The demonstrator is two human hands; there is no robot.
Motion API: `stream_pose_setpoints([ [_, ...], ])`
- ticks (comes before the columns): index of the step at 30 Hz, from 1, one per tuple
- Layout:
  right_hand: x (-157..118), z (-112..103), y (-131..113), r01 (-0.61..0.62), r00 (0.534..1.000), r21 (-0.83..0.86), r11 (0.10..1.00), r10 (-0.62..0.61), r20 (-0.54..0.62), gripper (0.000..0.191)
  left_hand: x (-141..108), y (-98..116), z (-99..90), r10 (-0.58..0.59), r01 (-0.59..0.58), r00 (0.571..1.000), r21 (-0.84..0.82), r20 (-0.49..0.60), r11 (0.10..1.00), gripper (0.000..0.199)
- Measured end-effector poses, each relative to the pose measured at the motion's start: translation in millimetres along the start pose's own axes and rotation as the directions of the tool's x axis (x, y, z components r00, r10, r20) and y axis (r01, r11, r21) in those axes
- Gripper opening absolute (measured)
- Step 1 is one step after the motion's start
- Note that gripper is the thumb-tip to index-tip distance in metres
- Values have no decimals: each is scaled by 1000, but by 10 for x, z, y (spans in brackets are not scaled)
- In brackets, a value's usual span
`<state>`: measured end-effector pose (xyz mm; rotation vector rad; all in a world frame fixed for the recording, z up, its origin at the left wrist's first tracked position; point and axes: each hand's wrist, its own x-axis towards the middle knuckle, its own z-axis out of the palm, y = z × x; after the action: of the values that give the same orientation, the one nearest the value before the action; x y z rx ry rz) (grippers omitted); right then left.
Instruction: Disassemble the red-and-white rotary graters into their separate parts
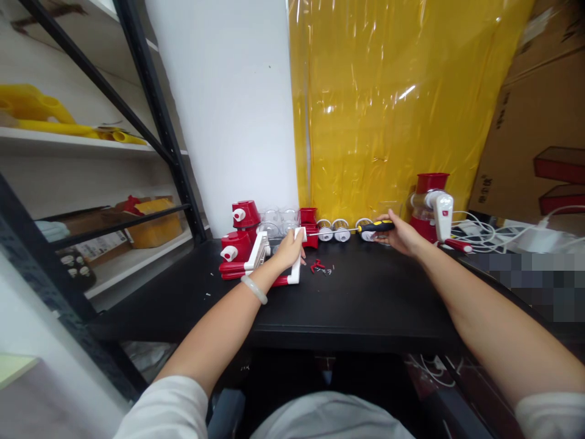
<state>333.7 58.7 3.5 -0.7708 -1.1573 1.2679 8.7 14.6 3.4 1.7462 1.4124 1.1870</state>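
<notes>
My left hand (289, 249) is closed around a white crank handle (295, 272) with a red grip, held just above the black table. In my right hand (398, 234) is a screwdriver (377, 227) with a black and yellow handle. It lies level, its long shaft pointing left to the white end of the crank; whether the tip touches a screw is too small to tell. More white cranks with red grips (234, 268) lie left of my left hand. Small red parts (317, 265) and several screws (327, 271) are scattered on the table between my hands.
Red housings (236, 247) and clear plastic cups (280, 218) stand at the back left. Metal grater drums (340, 230) line the yellow curtain (388, 110). At right are an assembled red and white grater (433, 210), white cables (496, 231) and a cardboard box (512, 122). Shelving (132, 259) borders the left.
</notes>
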Motion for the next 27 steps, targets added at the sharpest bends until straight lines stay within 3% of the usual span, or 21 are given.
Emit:
stream_pose_setpoints([
  [3, 59, -38, 96, -6, 999, -174, 985, -2, -44, 45, 4, 0, -20, 15, -15, 1000, 30, 1, 999, 29],
  [7, 63, -61, 150, 40, 999, -260, 965, -39, 9, 41, 8, 10, -22, 19, -19, 1000, 31, 5, 999, 30],
  [16, -17, 34, 54, 33, 997, -88, 996, -39, -62, 31, -8, 15, -8, 6, -6, 1000, 28, 17, 1000, 30],
  [22, -59, 18, 32, -3, 1000, 30, 1000, 2, 17, 30, 4, -18, -2, -7, 6, 999, 21, 46, 1000, 31],
  [27, -44, -33, 30, 27, 1000, 45, 999, -27, 15, 29, 3, -36, 15, -18, 17, 998, 15, 60, 1000, 32],
])
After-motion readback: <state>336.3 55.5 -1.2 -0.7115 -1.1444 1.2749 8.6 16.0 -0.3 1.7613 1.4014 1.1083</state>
